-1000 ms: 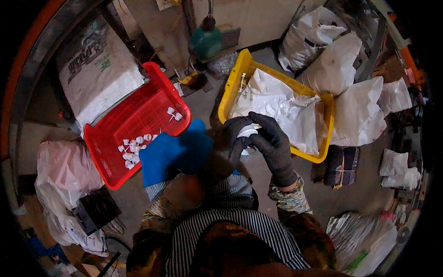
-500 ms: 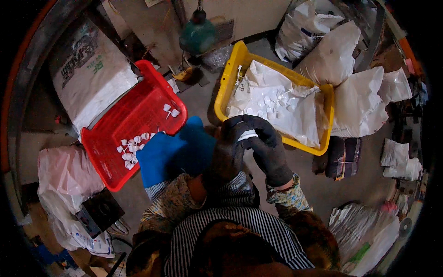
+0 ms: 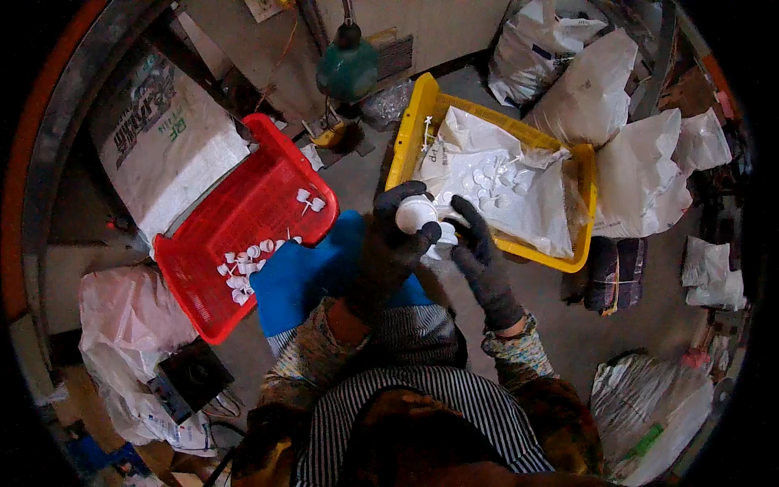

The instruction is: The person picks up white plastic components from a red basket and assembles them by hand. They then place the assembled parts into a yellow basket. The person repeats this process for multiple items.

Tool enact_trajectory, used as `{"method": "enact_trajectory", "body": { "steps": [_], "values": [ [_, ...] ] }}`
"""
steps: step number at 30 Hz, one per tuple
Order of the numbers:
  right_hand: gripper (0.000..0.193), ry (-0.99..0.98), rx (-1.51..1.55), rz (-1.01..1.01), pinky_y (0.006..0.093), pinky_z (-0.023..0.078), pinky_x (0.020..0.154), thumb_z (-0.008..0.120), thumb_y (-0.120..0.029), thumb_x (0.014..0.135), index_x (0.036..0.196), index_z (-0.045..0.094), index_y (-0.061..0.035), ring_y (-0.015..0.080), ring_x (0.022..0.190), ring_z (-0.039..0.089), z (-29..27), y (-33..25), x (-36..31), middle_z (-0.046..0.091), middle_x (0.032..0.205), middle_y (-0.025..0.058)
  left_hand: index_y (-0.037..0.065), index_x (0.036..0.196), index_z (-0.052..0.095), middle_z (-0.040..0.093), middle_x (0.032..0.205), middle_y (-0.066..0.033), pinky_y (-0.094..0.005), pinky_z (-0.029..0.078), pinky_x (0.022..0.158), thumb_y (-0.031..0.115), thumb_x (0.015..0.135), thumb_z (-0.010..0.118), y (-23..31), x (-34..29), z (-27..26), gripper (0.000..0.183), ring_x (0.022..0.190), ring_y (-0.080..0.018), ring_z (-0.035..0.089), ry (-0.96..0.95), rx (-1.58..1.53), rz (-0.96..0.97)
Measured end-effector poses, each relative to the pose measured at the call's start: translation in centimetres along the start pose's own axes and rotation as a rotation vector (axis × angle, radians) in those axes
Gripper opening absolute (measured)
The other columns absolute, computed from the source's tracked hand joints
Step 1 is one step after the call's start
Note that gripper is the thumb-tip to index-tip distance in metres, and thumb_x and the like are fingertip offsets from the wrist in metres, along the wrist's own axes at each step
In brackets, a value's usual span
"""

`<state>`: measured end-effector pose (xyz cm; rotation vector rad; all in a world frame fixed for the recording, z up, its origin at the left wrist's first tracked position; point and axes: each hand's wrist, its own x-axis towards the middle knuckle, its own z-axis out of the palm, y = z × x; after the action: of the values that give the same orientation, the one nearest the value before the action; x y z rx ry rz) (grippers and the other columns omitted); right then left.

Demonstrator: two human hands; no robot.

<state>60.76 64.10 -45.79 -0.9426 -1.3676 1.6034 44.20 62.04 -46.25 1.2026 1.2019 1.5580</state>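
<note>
Dark work gloves cover both my hands. My left hand [image 3: 388, 252] is closed round a white plastic cap [image 3: 416, 213], its round face turned up. Just right of it sits a second white plastic piece [image 3: 443, 240], partly covered by my left thumb. My right hand [image 3: 485, 274] curves its fingers and thumb about the right side of that piece; whether the two pieces are joined is hidden. Beyond my hands, a yellow basket [image 3: 586, 207] holds a white sack [image 3: 462, 138] with several white pieces on it. Several white caps on stems [image 3: 239, 281] lie in a red basket [image 3: 207, 243] at left.
A blue cloth [image 3: 304, 280] covers my lap beside the red basket. White sacks [image 3: 637, 174] stand at the right, near a tied dark bundle [image 3: 614, 274]. A green machine part [image 3: 347, 69] hangs at the back. A black box [image 3: 193, 377] sits at lower left.
My hands have drawn slightly apart and the right fingers have opened out. The white cap, mostly hidden before, now shows its round face. The view has shifted slightly.
</note>
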Motion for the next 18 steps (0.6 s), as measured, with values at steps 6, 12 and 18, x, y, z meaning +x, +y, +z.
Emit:
{"method": "enact_trajectory", "body": {
  "steps": [6,12,18],
  "values": [
    [0.058,0.09,0.211,0.113,0.0312,0.045,0.092,0.062,-0.014,0.087,0.139,0.038,-0.0033,0.0196,0.106,0.054,-0.1,2.5,0.4,0.056,0.12,0.012,0.005,0.122,0.046,0.057,0.11,-0.0123,-0.0338,0.05,0.086,0.008,0.079,0.072,-0.7,0.0,0.4,0.05,0.097,-0.0224,0.059,0.045,-0.027,-0.06],
    [0.057,0.134,0.022,0.088,0.0368,0.045,0.095,0.067,-0.017,0.085,0.135,0.043,-0.0067,0.026,0.116,0.051,-0.6,1.3,1.7,0.051,0.129,0.0171,0.004,0.121,0.049,0.056,0.111,-0.0111,-0.0315,0.05,0.086,0.025,0.09,0.066,-2.3,0.3,-0.1,0.042,0.1,-0.0199,0.058,0.033,-0.362,-0.357],
    [0.057,0.097,-0.937,-0.337,0.0446,0.042,0.098,0.076,-0.031,0.074,0.125,0.058,-0.0138,0.0423,0.124,0.043,-0.9,-0.6,3.7,0.049,0.133,0.0225,0.004,0.129,0.046,0.054,0.119,-0.0133,-0.0341,0.048,0.092,0.018,0.089,0.064,-3.5,0.8,0.0,0.046,0.106,-0.0229,0.056,-0.029,-0.348,-0.421]
  ]
}}
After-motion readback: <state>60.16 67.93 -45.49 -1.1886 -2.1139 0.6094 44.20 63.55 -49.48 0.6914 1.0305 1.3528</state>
